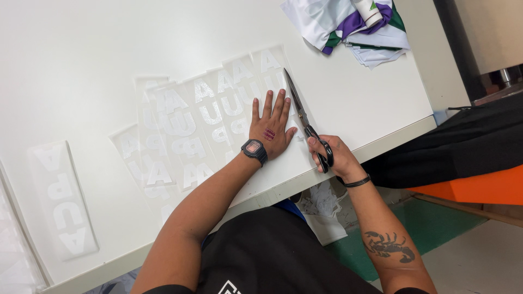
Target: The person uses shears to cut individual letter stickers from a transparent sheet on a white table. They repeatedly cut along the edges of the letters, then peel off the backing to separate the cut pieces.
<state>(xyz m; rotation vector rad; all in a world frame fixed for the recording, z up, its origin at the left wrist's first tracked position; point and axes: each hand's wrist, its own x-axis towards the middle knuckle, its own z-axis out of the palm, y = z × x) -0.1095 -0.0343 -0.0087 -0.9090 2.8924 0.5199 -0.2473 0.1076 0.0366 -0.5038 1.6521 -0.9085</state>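
My left hand (271, 126) lies flat, fingers spread, pressing down on a clear film sheet with white cut-out letters (218, 117) on the white table (81, 65). It wears a dark digital watch at the wrist. My right hand (332, 158) grips the black handles of a pair of scissors (303, 117), whose long blades point away from me along the right edge of the sheet, just beside my left fingers. More overlapping letter strips (158, 152) fan out to the left of the hand.
Another letter strip (62, 198) lies apart at the left. A pile of white, purple and green fabric (354, 27) sits at the table's far right corner. Beyond the table's edge (381, 144) are black cloth, an orange surface (479, 188) and paper scraps (324, 207) below.
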